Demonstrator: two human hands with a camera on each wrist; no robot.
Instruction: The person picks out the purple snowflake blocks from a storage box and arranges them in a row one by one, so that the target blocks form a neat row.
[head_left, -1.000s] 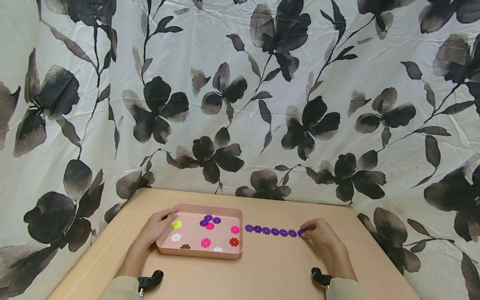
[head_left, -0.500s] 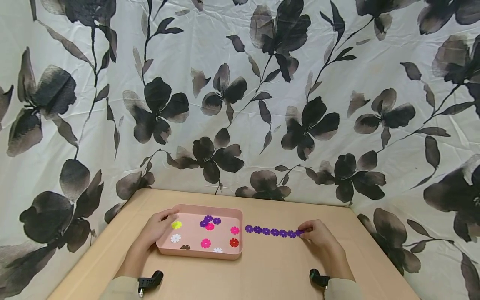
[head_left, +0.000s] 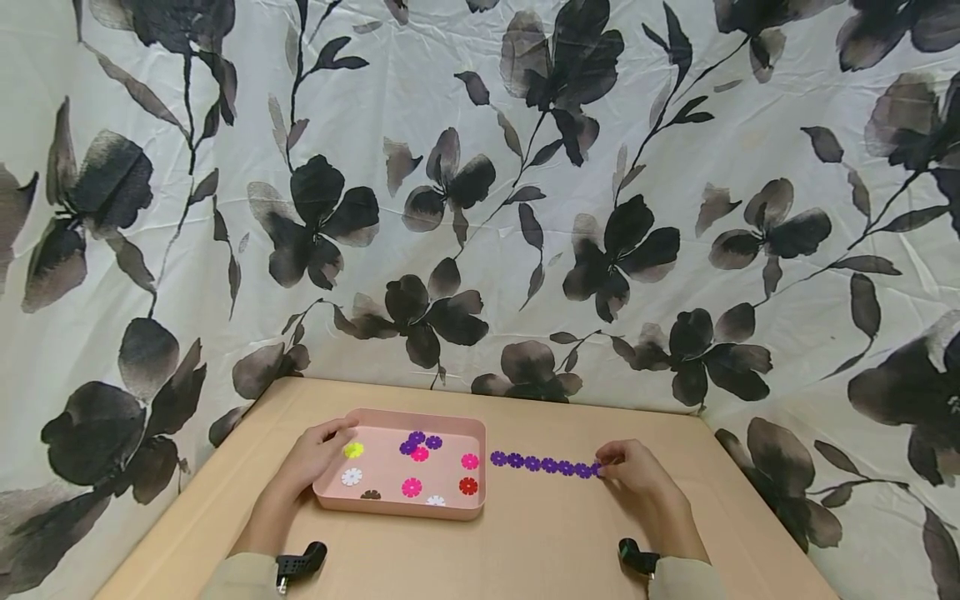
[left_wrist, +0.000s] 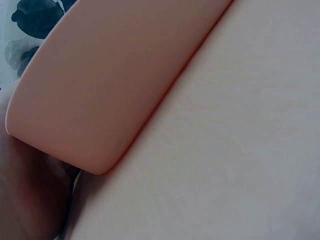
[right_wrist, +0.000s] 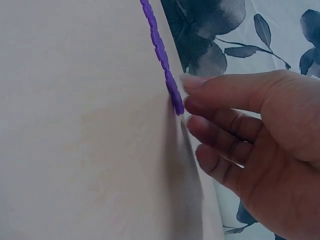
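In the head view, a row of several purple flower-shaped discs [head_left: 550,465] runs across the table to the right of a pink tray [head_left: 405,507]. My right hand [head_left: 641,475] pinches the end disc [head_left: 596,469] at the row's right tip, and its fingers cover part of that disc. The right wrist view shows the row [right_wrist: 159,47] edge-on, its end right at my thumb [right_wrist: 220,91], with the other fingers loosely bent. My left hand [head_left: 315,454] grips the tray's left side, fingers over the rim. Seen from the left wrist, the tray wall [left_wrist: 115,90] hides most of that hand.
Inside the tray lie loose flower discs: a few purple ones [head_left: 416,437], pink [head_left: 411,486], red [head_left: 468,485], yellow [head_left: 353,450], white [head_left: 351,476] and brown [head_left: 371,494]. A floral curtain [head_left: 525,208] hangs behind the wooden table [head_left: 540,542].
My right hand has shifted slightly left and toward me, and the right end of the purple row has moved with it. My left hand and the tray stay where they were.
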